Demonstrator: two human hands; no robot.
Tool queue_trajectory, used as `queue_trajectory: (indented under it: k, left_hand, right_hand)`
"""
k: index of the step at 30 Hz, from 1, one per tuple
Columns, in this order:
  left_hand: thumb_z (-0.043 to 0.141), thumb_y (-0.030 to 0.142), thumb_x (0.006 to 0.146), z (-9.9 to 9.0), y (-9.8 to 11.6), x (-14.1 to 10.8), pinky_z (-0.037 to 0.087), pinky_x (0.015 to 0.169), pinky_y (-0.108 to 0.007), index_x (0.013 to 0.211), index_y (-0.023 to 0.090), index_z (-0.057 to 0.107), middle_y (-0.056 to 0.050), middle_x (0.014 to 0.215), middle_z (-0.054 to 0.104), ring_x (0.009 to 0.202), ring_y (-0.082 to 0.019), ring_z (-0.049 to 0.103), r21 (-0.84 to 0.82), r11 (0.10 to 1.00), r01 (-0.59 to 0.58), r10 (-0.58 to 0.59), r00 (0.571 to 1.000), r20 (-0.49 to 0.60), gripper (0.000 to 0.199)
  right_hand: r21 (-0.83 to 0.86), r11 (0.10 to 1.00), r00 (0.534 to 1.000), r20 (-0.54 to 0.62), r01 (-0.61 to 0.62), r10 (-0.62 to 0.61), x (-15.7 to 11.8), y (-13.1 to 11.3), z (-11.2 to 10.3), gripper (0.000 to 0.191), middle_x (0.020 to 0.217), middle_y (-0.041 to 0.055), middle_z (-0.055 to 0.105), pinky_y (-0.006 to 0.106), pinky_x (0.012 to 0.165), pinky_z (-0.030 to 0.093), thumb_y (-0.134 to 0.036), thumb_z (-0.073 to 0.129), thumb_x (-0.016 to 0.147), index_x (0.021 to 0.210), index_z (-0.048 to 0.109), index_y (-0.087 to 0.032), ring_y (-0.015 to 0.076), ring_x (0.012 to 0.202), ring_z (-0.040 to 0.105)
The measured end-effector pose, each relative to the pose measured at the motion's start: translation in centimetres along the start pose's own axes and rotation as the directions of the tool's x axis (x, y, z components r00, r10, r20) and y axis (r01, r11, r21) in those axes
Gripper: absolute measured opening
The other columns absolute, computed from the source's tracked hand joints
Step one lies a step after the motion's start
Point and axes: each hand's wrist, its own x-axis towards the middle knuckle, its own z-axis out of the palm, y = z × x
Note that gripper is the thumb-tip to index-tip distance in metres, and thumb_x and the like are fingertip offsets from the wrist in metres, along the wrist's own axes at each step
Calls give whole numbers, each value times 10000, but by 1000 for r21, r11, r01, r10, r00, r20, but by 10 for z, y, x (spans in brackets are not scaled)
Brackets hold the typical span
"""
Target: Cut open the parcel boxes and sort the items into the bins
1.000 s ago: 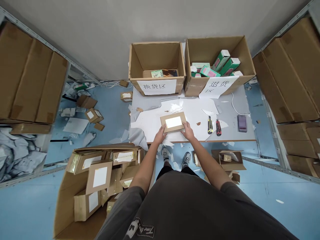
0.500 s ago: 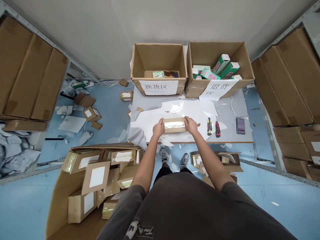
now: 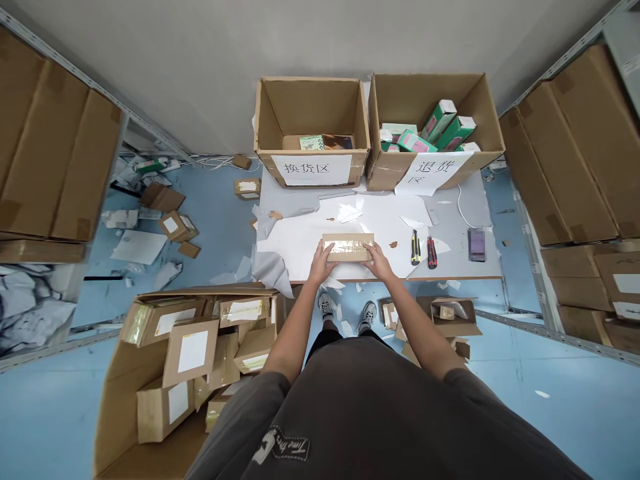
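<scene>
So the box (image 3: 349, 247) just got turned over. A second ago its white label was facing up; now the label's out of sight and there's a shiny strip of tape running along the face on top. Left hand (image 3: 321, 262) is clamped on the box's 8 o'clock end, right hand (image 3: 379, 262) on the 4 o'clock end, so both hands are busy with it and neither has a tool. It's at the near edge of the table (image 3: 300, 250), straight out at 12 from the person, though I can't tell if it's resting there or lifted a touch. As I read it, the flip puts the taped side within easy reach, and the box still looks sealed. The yellow knife (image 3: 415, 247) and red knife (image 3: 431, 253) haven't been picked up; both lie near it toward 3 o'clock. The bins at 11 (image 3: 310, 103) and 1 (image 3: 425, 90) look unchanged.
</scene>
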Motion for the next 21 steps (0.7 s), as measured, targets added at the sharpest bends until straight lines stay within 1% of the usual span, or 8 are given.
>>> queue_trajectory:
  k: [3, 7, 10, 12, 13, 15, 18, 21]
  left_hand:
    - [861, 329, 917, -4, 2, 6, 353, 1343, -514, 1621, 296, 569, -130, 1830, 286, 1687, -374, 309, 9, 999, 40, -40, 999, -24, 762]
    - [838, 410, 942, -24, 4, 26, 399, 1322, -465, 1656, 275, 535, -118, 1718, 505, 1607, -342, 458, -48, 999, 8, -12, 996, -87, 787]
    - [784, 466, 977, -25, 6, 47, 512, 1219, -433, 1732, 273, 409, -119, 1626, 615, 1411, -307, 654, -141, 983, 115, -137, 977, -161, 865]
    - [717, 421, 1016, -15, 5, 61, 559, 1158, -418, 1768, 261, 320, -122, 1576, 658, 1300, -273, 721, -207, 959, 192, -223, 965, -138, 865]
    - [690, 382, 1024, -9, 4, 65, 556, 1166, -418, 1772, 246, 304, -126, 1576, 657, 1307, -265, 718, -223, 954, 201, -231, 966, -117, 852]
    - [657, 318, 1024, 2, 1, 66, 494, 1246, -435, 1756, 202, 340, -147, 1622, 610, 1430, -274, 643, -201, 965, 170, -193, 976, -101, 806]
    - [657, 331, 1031, 9, -6, 52, 356, 1349, -479, 1711, 166, 431, -184, 1716, 491, 1617, -313, 442, -85, 992, 91, -101, 988, -117, 736]
    - [808, 400, 948, 9, -13, 30, 348, 1347, -528, 1678, 226, 494, -165, 1802, 345, 1669, -372, 340, -10, 999, 43, -43, 998, -38, 814]
  right_hand:
    - [2, 1000, 999, -48, 18, -18, 5, -3, -1, 725, 1709, 102, 459, 514, 1260, 479, -338, 777, 942, 1636, 566, -340, 338, 1572, 497]
    - [-14, 996, 992, -92, 88, -89, 24, -8, -23, 648, 1611, 107, 603, 526, 1269, 459, -484, 692, 1022, 1635, 580, -305, 348, 1525, 535]
    - [-20, 1000, 996, -94, -6, 4, 49, -10, -31, 714, 1493, 125, 704, 549, 1188, 523, -568, 613, 1052, 1689, 505, -265, 375, 1375, 653]
    - [-15, 993, 989, -94, -115, 113, 65, -9, -26, 764, 1411, 150, 748, 575, 1148, 545, -566, 573, 1060, 1725, 439, -215, 396, 1294, 697]
    - [-1, 989, 984, -110, -145, 144, 71, -8, -21, 768, 1405, 159, 749, 585, 1158, 537, -544, 549, 1068, 1737, 411, -194, 397, 1304, 693]
    - [40, 991, 976, -171, -131, 136, 76, -3, -11, 741, 1490, 171, 696, 577, 1225, 491, -483, 496, 1084, 1747, 381, -171, 372, 1407, 635]
    - [46, 997, 972, -226, -55, 64, 63, 6, -1, 697, 1661, 178, 542, 532, 1302, 425, -437, 488, 1084, 1725, 421, -169, 326, 1566, 493]
    - [-18, 1000, 993, -117, -26, 23, 34, 14, 7, 740, 1779, 163, 376, 530, 1293, 444, -454, 693, 989, 1667, 521, -214, 359, 1608, 441]
